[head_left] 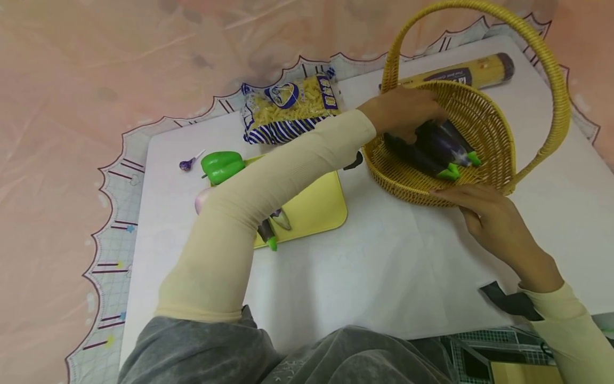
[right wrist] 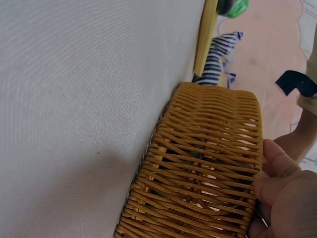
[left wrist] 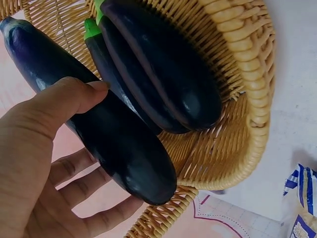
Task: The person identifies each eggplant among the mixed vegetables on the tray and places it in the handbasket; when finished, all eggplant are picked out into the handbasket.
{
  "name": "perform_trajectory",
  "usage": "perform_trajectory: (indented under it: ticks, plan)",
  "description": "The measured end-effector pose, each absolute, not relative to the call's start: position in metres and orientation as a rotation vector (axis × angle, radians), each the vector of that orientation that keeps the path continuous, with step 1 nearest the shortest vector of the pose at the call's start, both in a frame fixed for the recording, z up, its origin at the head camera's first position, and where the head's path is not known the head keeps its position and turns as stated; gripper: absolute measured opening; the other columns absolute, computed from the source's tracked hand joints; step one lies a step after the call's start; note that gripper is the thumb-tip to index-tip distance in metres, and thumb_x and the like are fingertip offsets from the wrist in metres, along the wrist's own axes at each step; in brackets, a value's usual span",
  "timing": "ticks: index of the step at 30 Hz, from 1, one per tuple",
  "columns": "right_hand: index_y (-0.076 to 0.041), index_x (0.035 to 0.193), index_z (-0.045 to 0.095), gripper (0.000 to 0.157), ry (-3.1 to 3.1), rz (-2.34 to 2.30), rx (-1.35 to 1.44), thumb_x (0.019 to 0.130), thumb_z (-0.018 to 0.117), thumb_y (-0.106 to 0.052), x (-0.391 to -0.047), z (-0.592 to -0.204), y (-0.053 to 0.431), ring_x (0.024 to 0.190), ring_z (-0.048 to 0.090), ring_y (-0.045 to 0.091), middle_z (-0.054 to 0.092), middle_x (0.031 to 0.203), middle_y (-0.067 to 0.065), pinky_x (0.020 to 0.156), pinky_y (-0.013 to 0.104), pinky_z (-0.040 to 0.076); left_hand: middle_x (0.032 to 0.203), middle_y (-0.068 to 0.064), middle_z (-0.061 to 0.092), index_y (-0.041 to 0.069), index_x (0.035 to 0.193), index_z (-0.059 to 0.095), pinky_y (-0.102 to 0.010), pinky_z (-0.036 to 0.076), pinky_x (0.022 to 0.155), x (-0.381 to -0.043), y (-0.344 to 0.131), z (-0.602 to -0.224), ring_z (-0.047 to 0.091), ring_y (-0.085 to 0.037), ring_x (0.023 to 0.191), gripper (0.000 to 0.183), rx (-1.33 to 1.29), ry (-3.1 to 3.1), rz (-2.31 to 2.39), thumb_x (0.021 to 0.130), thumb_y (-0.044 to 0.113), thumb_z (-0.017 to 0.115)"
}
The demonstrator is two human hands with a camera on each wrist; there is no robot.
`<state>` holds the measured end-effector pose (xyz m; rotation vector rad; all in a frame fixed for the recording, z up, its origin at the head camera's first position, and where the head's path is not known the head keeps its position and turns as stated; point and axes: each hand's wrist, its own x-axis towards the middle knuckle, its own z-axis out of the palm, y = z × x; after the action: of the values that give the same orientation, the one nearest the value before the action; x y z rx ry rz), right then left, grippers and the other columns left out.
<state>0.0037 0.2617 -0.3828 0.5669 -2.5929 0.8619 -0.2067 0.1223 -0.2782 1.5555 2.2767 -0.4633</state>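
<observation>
My left hand (head_left: 405,114) reaches over the wicker basket (head_left: 390,186) and grips a dark purple eggplant (left wrist: 124,144), thumb across the top and fingers beneath. The held eggplant overlaps the basket's edge in the left wrist view. Other eggplants (left wrist: 173,64) with green stems lie side by side inside, their stem ends pointing toward the near rim in the head view. At that near rim my right hand (head_left: 499,229) holds the basket, thumb on its outer wall in the right wrist view. The fingers on the inner side are mostly hidden there.
A yellow tray (head_left: 321,205) left of the basket holds a small eggplant (head_left: 266,233), partly under my left sleeve. Near it are a green bell pepper (head_left: 223,167) and a purple lollipop (head_left: 187,164). A pasta bag (head_left: 292,106) and a spaghetti pack (head_left: 484,72) lie behind.
</observation>
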Motion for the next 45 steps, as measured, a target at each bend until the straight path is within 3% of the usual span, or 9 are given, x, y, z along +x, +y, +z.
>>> perform_trajectory:
  ticks: [12,27,45]
  plan:
    - [-0.013,0.117,0.073,0.054,-2.584,0.871,0.58,0.075,0.068,0.021,0.002,-0.383,0.262,0.1,0.063,0.032,0.071,0.108,0.012,0.083,0.046,0.044,0.148,0.004,0.042,0.03,0.149,0.04,-0.028,0.038,0.107,-0.21,0.135,-0.278,0.042,-0.01,0.132,0.058,1.529,2.288,-0.48,0.096,0.029,0.061]
    - [-0.012,0.118,0.072,0.055,-2.562,0.871,0.597,0.074,0.068,0.022,0.002,-0.384,0.263,0.096,0.063,0.032,0.071,0.107,0.012,0.081,0.045,0.044,0.152,0.003,0.036,0.034,0.152,0.034,-0.034,0.043,0.105,-0.215,0.156,-0.286,0.039,-0.012,0.135,0.06,1.494,2.282,-0.568,0.097,0.03,0.057]
    - [-0.012,0.118,0.072,0.056,-2.545,0.876,0.598,0.074,0.067,0.023,0.001,-0.384,0.265,0.097,0.063,0.032,0.071,0.108,0.013,0.081,0.044,0.043,0.154,-0.001,0.034,0.032,0.153,0.031,-0.043,0.033,0.113,-0.226,0.174,-0.296,0.034,-0.019,0.14,0.06,1.511,2.271,-0.591,0.098,0.025,0.054]
